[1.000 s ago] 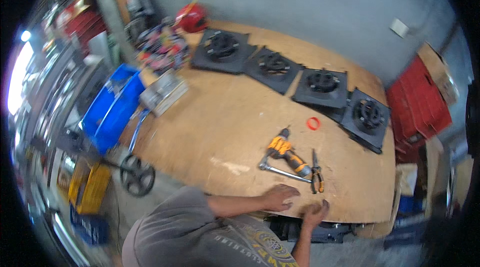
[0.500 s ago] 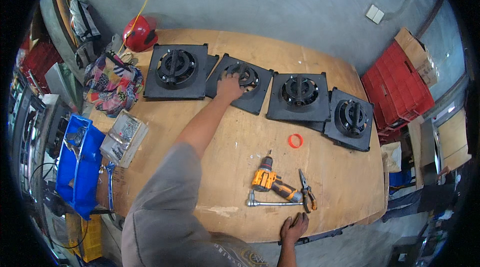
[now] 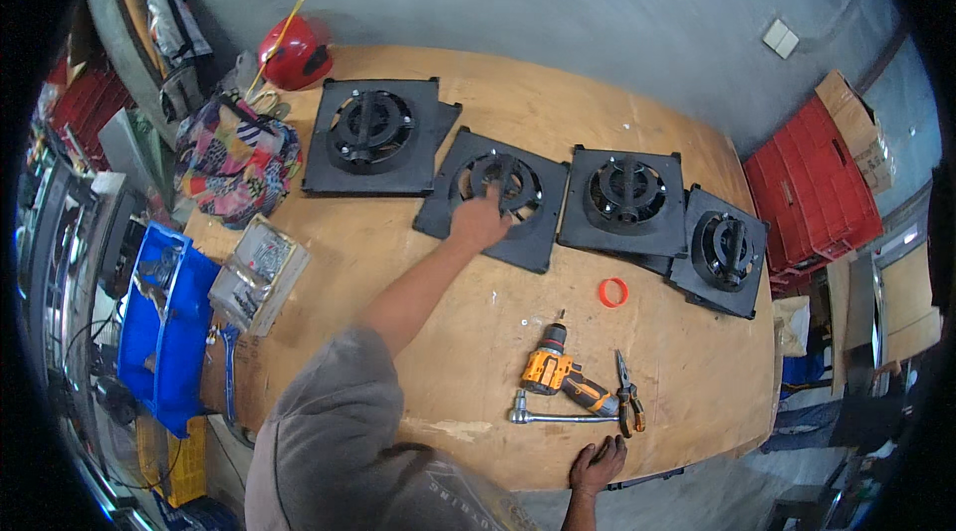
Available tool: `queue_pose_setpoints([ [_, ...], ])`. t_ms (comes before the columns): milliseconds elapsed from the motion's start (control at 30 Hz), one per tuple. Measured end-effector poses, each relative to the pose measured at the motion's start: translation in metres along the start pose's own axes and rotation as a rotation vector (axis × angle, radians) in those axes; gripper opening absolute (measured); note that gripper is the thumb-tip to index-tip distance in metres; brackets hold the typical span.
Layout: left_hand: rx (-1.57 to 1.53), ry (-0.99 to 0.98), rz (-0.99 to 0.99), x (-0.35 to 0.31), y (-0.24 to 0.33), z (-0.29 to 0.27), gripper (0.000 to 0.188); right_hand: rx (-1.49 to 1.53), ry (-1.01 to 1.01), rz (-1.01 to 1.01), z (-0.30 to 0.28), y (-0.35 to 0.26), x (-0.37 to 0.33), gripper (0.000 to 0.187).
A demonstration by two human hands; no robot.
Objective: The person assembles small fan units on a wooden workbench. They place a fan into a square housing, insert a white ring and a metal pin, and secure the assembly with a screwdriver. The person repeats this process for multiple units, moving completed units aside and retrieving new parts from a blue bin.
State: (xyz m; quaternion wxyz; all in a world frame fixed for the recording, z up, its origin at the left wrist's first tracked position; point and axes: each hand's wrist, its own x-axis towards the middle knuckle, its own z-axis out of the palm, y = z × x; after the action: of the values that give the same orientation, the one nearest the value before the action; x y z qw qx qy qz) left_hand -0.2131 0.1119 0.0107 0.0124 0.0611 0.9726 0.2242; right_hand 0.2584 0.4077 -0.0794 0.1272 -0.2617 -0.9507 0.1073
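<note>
Black square panels, each with a round, fan-like centre crossed by a bar, lie in a row on the wooden table. My left hand reaches over the second black panel from the left, its fingers hooked at the near part of the round centre; the fingertips are partly hidden. At the table's near edge my right hand rests with its fingers lying forward, holding nothing. Just beyond it are pliers, a ratchet wrench and an orange-black cordless drill.
An orange-red ring lies before the panels. To the left stand a clear box of screws, a blue bin, a spanner, patterned cloth and a red helmet. Red crates are stacked at the right.
The second panel has slid toward me with my left hand on it, opening a gap from the first panel. My view has shifted slightly; the right hand stays at the edge.
</note>
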Motion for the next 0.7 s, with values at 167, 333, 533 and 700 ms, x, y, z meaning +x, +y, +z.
queue_pose_setpoints([
  [167,-0.014,-0.121,0.102,-0.099,0.002,-0.008,0.049,0.041,0.010,-0.004,-0.004,-0.002,-0.001,0.046],
  [333,0.037,-0.099,0.103,-0.205,-0.034,-0.015,0.042,0.033,0.077,-0.074,0.005,0.008,-0.004,0.045],
  [533,0.068,-0.145,0.032,-0.301,-0.064,-0.039,0.047,0.040,0.114,-0.112,0.011,0.016,-0.005,0.044],
  [700,-0.025,-0.123,-0.018,-0.380,-0.074,-0.060,0.052,0.032,0.155,-0.125,0.016,0.024,-0.002,0.041],
])
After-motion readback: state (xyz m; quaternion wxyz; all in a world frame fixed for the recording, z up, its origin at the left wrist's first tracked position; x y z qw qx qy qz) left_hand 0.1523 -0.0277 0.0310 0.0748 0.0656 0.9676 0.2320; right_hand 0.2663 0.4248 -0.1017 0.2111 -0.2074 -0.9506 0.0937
